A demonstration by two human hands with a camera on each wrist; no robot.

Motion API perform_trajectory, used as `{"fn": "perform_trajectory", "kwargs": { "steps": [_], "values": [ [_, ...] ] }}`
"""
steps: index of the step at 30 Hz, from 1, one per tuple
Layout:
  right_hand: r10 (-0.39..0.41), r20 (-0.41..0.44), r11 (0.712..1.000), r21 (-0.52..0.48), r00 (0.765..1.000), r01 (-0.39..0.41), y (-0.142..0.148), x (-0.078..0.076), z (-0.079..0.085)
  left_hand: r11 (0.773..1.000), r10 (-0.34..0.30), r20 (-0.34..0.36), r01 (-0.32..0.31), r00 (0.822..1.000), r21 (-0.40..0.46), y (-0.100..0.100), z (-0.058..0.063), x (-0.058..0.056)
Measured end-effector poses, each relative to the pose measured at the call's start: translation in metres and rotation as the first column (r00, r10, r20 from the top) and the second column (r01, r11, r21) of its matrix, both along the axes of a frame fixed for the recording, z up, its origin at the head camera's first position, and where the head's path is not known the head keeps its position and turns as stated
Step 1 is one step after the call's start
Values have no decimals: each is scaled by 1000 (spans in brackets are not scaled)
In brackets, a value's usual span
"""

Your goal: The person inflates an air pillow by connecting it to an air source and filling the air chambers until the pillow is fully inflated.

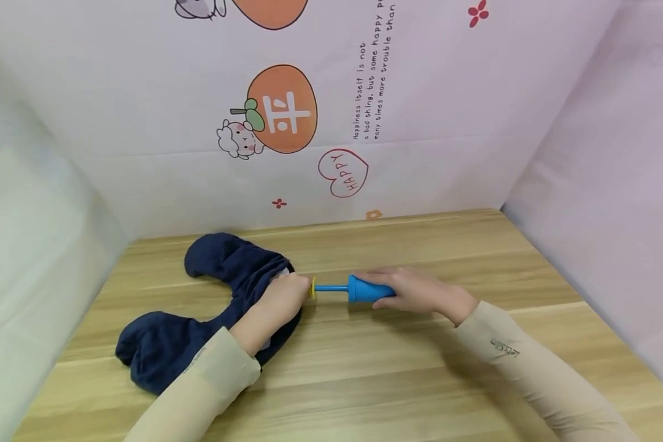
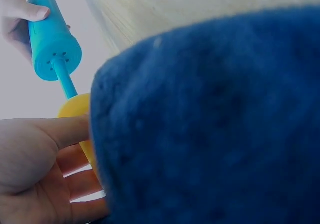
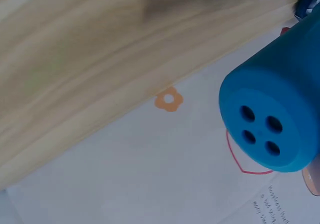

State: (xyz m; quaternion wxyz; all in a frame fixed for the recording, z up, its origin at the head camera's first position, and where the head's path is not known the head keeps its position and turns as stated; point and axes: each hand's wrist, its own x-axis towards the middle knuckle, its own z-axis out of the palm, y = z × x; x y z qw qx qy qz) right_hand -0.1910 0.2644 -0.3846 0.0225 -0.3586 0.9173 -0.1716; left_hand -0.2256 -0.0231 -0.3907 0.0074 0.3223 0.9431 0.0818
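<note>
A navy U-shaped neck pillow (image 1: 162, 344) lies on the table with its curve towards the right. Beside its outer edge my left hand (image 1: 279, 301) grips the yellow end (image 2: 75, 105) of a hand pump. Fabric of the pillow hides part of that yellow end and the fingertips in the left wrist view. My right hand (image 1: 414, 290) holds the pump's blue barrel (image 1: 363, 290), thumb along its side. Between both hands a thin blue rod (image 1: 331, 288) shows, drawn out of the barrel. In the right wrist view, the barrel's end face (image 3: 260, 129) has several holes.
The wood-grain table (image 1: 420, 380) ends at a white printed backdrop (image 1: 420, 172) with cartoon fruit and lettering. Pale fabric walls (image 1: 613, 184) stand at both sides. A whitish patch (image 1: 284, 272) shows on the pillow by my left hand.
</note>
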Motion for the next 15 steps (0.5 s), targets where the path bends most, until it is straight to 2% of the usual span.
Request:
{"fn": "perform_trajectory", "kwargs": {
  "steps": [4, 9, 15],
  "values": [
    [-10, 9, 999, 42, 1000, 9, -15, -4, 6, 1000, 10, -15, -10, 1000, -10, -2, 1, 0],
    [-5, -38, 995, 103, 999, 9, -40, -12, 10, 999, 15, -29, -16, 999, -49, 2, 2, -3],
    [53, -75, 994, 100, 996, -45, -67, -23, 10, 999, 19, 7, -19, 1000, -34, -4, 4, -7]
  ]
}}
